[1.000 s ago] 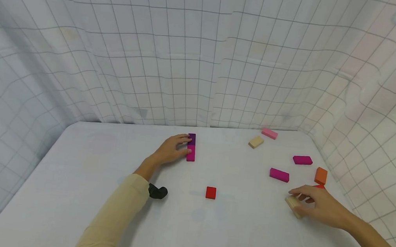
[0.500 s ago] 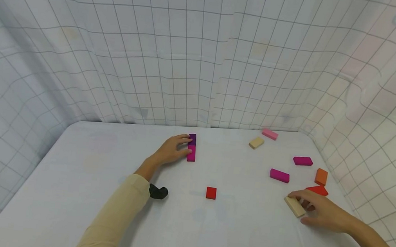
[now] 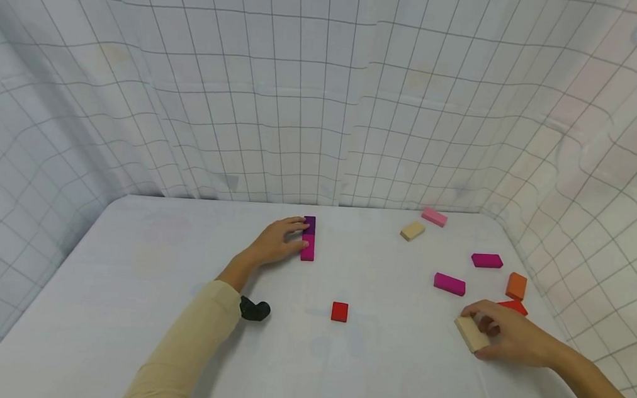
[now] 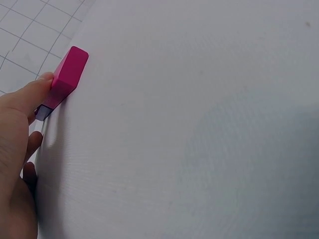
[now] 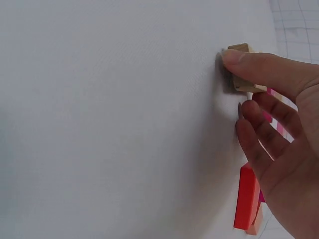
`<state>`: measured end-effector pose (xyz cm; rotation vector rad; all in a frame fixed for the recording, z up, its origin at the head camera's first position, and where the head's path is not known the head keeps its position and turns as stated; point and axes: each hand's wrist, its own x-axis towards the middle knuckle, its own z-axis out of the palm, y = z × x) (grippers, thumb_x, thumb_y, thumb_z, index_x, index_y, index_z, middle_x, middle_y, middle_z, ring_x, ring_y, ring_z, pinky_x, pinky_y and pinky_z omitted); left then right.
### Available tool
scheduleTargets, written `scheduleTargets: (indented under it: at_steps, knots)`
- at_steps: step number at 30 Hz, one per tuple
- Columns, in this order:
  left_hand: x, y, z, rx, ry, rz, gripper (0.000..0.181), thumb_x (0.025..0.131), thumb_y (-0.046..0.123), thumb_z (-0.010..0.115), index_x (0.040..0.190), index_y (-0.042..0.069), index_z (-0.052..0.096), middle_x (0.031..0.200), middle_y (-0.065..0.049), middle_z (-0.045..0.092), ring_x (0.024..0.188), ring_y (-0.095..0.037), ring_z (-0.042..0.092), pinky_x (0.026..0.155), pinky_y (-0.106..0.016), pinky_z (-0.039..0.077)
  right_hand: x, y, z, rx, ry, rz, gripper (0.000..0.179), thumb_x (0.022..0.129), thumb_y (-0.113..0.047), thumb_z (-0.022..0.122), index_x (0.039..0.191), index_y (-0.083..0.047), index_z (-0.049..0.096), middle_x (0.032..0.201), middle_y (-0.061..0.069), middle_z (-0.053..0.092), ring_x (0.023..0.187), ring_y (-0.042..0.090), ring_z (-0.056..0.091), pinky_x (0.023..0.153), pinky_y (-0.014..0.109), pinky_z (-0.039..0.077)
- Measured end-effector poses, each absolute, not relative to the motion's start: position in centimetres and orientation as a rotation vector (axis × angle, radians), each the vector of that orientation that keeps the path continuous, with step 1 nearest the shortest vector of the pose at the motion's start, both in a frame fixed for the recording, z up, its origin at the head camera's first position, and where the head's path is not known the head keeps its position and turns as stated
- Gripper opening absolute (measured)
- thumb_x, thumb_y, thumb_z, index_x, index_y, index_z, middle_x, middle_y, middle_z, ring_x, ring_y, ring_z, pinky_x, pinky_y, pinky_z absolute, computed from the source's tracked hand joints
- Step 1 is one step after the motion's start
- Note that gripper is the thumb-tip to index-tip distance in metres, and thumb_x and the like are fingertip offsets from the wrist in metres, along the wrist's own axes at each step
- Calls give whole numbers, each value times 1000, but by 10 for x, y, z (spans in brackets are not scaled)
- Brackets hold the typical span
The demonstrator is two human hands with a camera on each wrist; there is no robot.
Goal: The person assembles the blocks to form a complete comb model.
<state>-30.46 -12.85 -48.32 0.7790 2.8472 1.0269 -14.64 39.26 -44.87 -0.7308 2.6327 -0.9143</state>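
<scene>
My left hand (image 3: 275, 241) lies by a purple block (image 3: 311, 222) and a magenta block (image 3: 307, 253) set end to end in a line. Its fingertips touch the purple one, the thumb the magenta one. In the left wrist view, the thumb rests against the magenta block (image 4: 72, 69). At the right, my right hand (image 3: 517, 336) pinches a plain wooden block (image 3: 470, 335) between thumb and index finger. The right wrist view shows the thumb on one face of that wooden block (image 5: 243, 79), the other fingers loosely bent below it.
A small red block (image 3: 339, 311) sits mid-table. Beyond my right hand are a red block (image 3: 515, 306), an orange block (image 3: 516, 286) and two magenta blocks (image 3: 450, 284). Farther back lie a second wooden block (image 3: 412, 230) and a pink block (image 3: 434, 217). Grid-patterned curtains (image 3: 327, 98) surround the table.
My right thumb lifted away from the wooden block half a second ago and is back against it now. The wooden block has shifted slightly left. My left hand keeps its place.
</scene>
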Motion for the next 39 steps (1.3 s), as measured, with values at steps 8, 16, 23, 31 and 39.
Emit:
scheduleTargets:
  at_steps: [8, 16, 23, 31, 39]
  knots:
    - [-306, -128, -486, 785, 2849, 1043, 54, 98, 27, 70, 146, 3, 59, 156, -18, 46, 145, -40, 40, 119, -57, 27, -155, 374, -445, -730, 2719, -931, 61, 76, -20, 93, 124, -8, 56, 116, 1, 58, 102, 20, 57, 86, 25, 57]
    - [-306, -128, -486, 768, 2857, 1001, 55, 99, 29, 70, 146, 3, 58, 157, -18, 45, 145, -40, 39, 120, -57, 26, -167, 352, -439, -720, 2758, -884, 60, 76, -21, 93, 122, -5, 58, 115, 1, 60, 105, 23, 59, 88, 34, 59]
    - [-309, -128, -486, 740, 2849, 1024, 54, 99, 29, 70, 146, 5, 59, 157, -17, 45, 147, -39, 36, 120, -57, 25, -179, 330, -431, -714, 2735, -854, 61, 79, -24, 92, 126, -6, 59, 123, 3, 62, 110, 26, 63, 91, 42, 58]
    - [-312, -126, -483, 724, 2854, 996, 55, 100, 30, 69, 148, 5, 58, 159, -16, 44, 148, -38, 35, 121, -55, 23, -195, 301, -429, -778, 2723, -872, 59, 80, -21, 91, 127, -7, 60, 123, 1, 62, 111, 24, 61, 97, 44, 56]
    - [-313, -126, -484, 706, 2840, 1014, 55, 100, 29, 69, 148, 5, 57, 159, -15, 43, 148, -38, 35, 121, -55, 23, -213, 278, -434, -848, 2703, -957, 59, 79, -17, 91, 127, -3, 60, 122, 4, 61, 111, 25, 60, 98, 45, 54]
